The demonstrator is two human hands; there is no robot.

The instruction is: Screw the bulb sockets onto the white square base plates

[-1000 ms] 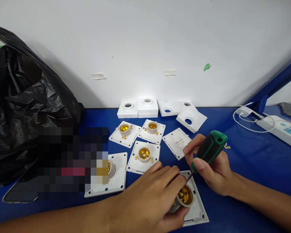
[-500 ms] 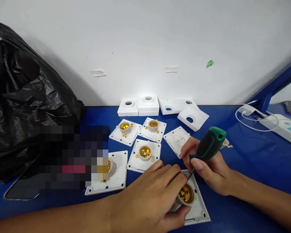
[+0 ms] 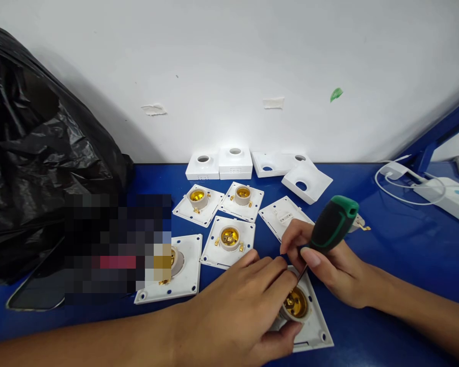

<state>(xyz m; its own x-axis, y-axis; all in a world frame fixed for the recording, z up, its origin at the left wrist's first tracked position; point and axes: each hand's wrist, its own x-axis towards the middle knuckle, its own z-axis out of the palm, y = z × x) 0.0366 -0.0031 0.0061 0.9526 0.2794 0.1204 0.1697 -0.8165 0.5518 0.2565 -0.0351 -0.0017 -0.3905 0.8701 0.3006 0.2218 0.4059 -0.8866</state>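
Note:
My left hand [image 3: 237, 311] lies over a white square lamp-holder plate [image 3: 316, 331] with a brass socket [image 3: 296, 302], thumb and fingers gripping the socket's collar. My right hand [image 3: 329, 267] grips a screwdriver with a black and green handle [image 3: 333, 223]; its thin shaft slants down and left to the socket's rim beside my left fingertips. The screwdriver tip is hidden between my fingers.
Several more white plates with brass sockets [image 3: 228, 240] lie on the blue table [image 3: 398, 255], with white square covers [image 3: 235, 162] along the wall. A black plastic bag [image 3: 42, 153] fills the left. A white power strip [image 3: 449, 196] and cable lie at far right.
The view has shifted slightly. My right hand has moved a little left and up with the screwdriver; my left hand stays on the socket.

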